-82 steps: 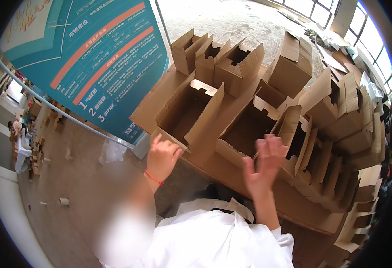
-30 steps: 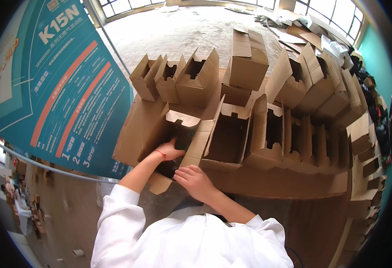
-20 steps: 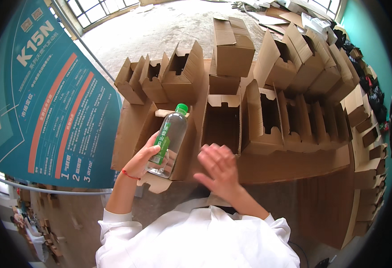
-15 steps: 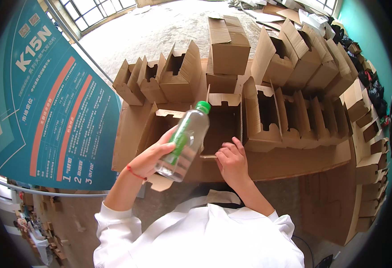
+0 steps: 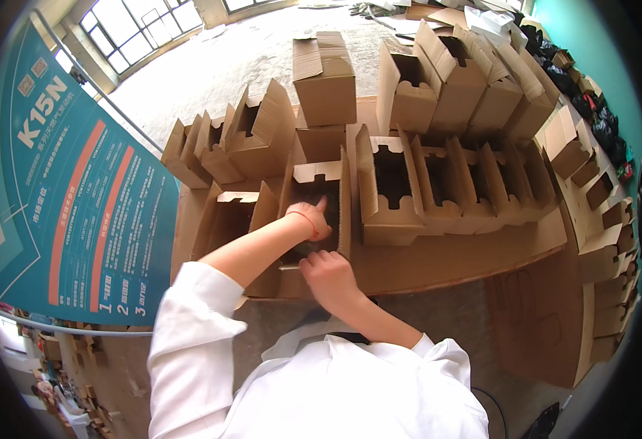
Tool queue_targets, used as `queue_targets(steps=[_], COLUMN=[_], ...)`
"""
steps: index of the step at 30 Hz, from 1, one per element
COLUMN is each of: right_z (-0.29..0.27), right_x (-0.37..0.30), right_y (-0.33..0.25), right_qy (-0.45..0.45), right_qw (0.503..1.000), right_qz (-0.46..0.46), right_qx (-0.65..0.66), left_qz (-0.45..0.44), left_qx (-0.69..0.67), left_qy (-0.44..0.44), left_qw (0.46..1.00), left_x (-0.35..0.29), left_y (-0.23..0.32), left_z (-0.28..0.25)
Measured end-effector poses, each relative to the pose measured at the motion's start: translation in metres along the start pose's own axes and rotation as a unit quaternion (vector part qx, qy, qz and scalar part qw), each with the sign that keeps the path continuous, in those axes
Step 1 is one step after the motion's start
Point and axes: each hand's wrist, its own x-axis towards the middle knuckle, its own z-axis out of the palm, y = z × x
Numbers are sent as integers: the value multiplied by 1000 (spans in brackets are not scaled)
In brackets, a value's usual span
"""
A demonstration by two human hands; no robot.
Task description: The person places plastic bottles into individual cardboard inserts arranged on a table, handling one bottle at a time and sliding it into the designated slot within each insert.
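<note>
My left hand (image 5: 315,218), with a red string at its wrist, reaches down into an open cardboard box (image 5: 343,212) in the middle of the table. One digit points up; the other fingers are hidden by the hand and the dark inside. The bottle seen earlier cannot be made out now. At the near edge of the same box, my right hand (image 5: 328,276) is closed, its fingers curled on the front flap. Just left of it stands another open box (image 5: 206,223), its side against my left forearm.
Several open boxes (image 5: 392,219) stand in a row to the right, with taller ones (image 5: 408,106) behind. A flap-topped box (image 5: 326,88) is stacked at the back. On the left rises a teal banner (image 5: 79,219). More boxes (image 5: 602,293) line the right, near black bags (image 5: 606,132).
My left hand has gone from holding a clear green-capped bottle above the boxes to down inside one. My right hand has moved onto that box's near edge. The view has shifted slightly.
</note>
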Motion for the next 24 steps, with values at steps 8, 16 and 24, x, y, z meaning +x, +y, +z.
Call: queue_targets(steps=[8, 16, 24], right_z=[-12, 2, 2], right_x=[-8, -8, 13], right_y=[18, 38, 42], right_qy=[93, 165, 123], right_qw=[992, 986, 983], right_qz=[-74, -35, 48], right_qx=[27, -11, 131], left_qz=[-5, 98, 54], left_qx=[-80, -228, -322], left_qy=[48, 323, 564], left_qw=[996, 913, 759], left_x=[105, -25, -107], left_y=[-2, -9, -3], left_z=[76, -21, 60])
